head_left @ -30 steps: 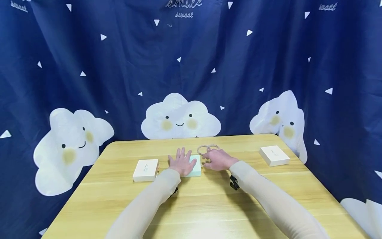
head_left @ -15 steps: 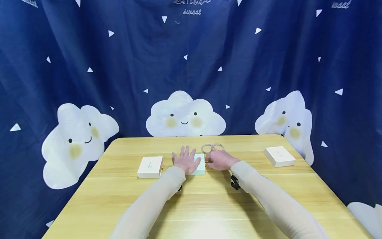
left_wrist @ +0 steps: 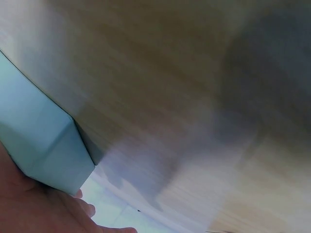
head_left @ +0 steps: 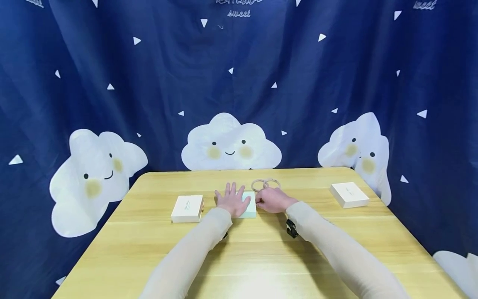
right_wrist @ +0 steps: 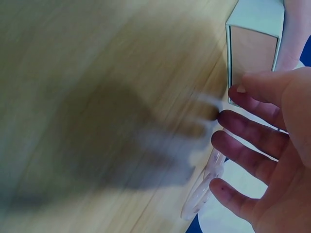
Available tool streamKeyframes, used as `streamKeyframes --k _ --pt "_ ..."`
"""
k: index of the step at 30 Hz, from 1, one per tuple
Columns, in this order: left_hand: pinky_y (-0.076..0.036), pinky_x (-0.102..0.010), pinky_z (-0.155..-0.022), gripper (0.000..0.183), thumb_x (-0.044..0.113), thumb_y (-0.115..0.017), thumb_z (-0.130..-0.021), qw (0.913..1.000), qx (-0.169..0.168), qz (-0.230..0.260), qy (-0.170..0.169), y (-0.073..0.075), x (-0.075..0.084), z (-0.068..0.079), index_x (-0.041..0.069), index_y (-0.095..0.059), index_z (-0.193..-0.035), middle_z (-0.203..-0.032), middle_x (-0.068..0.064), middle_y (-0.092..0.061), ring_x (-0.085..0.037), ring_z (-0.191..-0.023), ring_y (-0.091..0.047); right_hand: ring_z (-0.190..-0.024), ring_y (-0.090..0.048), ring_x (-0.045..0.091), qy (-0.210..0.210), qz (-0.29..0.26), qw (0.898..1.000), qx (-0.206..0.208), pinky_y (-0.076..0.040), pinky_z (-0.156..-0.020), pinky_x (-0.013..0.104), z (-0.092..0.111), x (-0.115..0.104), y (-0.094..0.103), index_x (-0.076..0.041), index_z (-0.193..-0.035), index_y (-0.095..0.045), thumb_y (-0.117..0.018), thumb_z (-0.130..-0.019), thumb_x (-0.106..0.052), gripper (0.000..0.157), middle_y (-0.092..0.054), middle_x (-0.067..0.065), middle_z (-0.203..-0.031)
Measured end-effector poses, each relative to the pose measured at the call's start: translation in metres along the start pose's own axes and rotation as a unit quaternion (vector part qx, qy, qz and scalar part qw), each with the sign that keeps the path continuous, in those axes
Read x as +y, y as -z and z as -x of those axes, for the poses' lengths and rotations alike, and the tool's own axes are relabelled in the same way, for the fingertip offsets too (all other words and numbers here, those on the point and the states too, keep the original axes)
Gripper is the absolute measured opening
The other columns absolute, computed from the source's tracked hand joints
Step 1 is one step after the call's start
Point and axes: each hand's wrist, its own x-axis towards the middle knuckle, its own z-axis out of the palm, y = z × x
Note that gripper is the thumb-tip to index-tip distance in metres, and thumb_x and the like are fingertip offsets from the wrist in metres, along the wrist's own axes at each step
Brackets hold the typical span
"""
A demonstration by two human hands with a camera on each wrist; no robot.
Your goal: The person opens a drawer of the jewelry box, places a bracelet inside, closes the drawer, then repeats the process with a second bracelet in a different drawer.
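Observation:
A mint-green box (head_left: 249, 206) lies flat on the table. My left hand (head_left: 233, 204) rests on its top with fingers spread; in the left wrist view the hand (left_wrist: 43, 206) lies along the box's edge (left_wrist: 39, 128). My right hand (head_left: 274, 200) is at the box's right end. In the right wrist view, that end shows a pinkish inner drawer (right_wrist: 252, 53) inside the mint sleeve (right_wrist: 257, 14). Thumb and index fingertip pinch together at the drawer's lower end, hiding what lies between them; the other fingers (right_wrist: 248, 131) are loosely bent. Behind the right hand lie two pale rings (head_left: 258, 185).
On the wooden table (head_left: 239, 257), a white box (head_left: 188, 209) with a small brownish tab on its right side sits to the left. Another white box (head_left: 349, 194) stands near the right edge. A dark blue curtain (head_left: 239, 91) with clouds hangs behind the table.
My right thumb and index finger, apart one second ago, have come together at the box's right end. The left hand stays on the box. The head view has shifted slightly.

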Motion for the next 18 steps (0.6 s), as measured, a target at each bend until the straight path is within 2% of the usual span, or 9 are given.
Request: streamKeyframes --k 8,15,18 --pt "-0.006 -0.076 -0.115 0.068 0.063 -0.02 -0.103 1.0 0.0 0.0 0.004 -0.0019 -0.0007 -0.0007 0.029 -0.022 -0.162 -0.17 -0.01 -0.011 -0.033 -0.157 -0.003 -0.078 -0.064 0.01 -0.006 -0.004 1.0 0.006 -0.056 -0.077 0.043 -0.0008 -0.0042 0.0007 -0.022 -0.081 -0.072 -0.07 -0.093 -0.018 0.012 -0.07 -0.011 -0.082" --pt "-0.007 -0.077 -0.114 0.069 0.063 -0.021 -0.103 1.0 0.004 0.007 0.0 -0.0037 -0.0008 -0.0024 0.028 -0.023 -0.162 -0.17 -0.011 -0.013 -0.035 -0.157 -0.005 -0.084 -0.068 0.017 -0.005 0.0 1.0 0.011 -0.057 -0.079 0.048 -0.001 -0.0041 -0.0005 -0.017 -0.084 -0.074 -0.071 -0.092 -0.015 0.009 -0.073 -0.006 -0.086" --pt "-0.007 -0.077 -0.114 0.069 0.063 -0.021 -0.103 0.9999 0.008 0.012 -0.002 -0.0038 -0.0045 -0.0016 0.027 -0.024 -0.162 -0.17 -0.012 -0.014 -0.036 -0.157 -0.006 -0.086 -0.068 0.017 -0.009 0.006 1.0 0.009 -0.057 -0.08 0.048 -0.0042 -0.0044 -0.0025 -0.019 -0.085 -0.075 -0.072 -0.092 -0.016 0.008 -0.074 -0.007 -0.088"
